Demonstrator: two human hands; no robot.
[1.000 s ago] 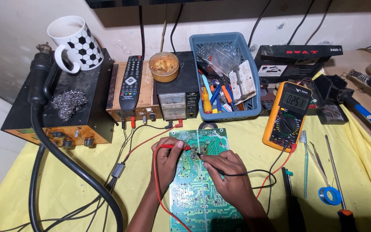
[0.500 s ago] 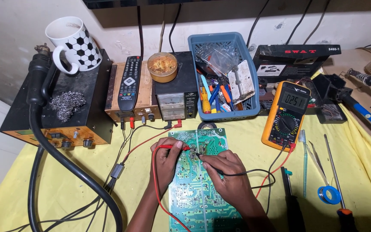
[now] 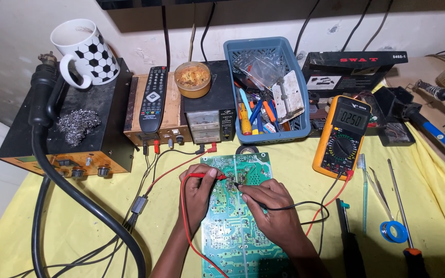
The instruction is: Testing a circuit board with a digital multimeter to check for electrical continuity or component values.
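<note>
now pinching red probe (image 3: 207, 175) in left hand (image 3: 198, 198), black probe (image 3: 243, 187) in right hand (image 3: 274, 211), tips seemingly touching green circuit board (image 3: 233, 237).

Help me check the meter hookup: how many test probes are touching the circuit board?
2. The red probe in the left hand and the black probe in the right hand, tips close together on the upper circuit board.

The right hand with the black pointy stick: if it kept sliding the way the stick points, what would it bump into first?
The right hand aims its black probe up and to the left across the green circuit board. First in that line is probably the red probe tip in the left hand, though height is hard to judge.
</note>
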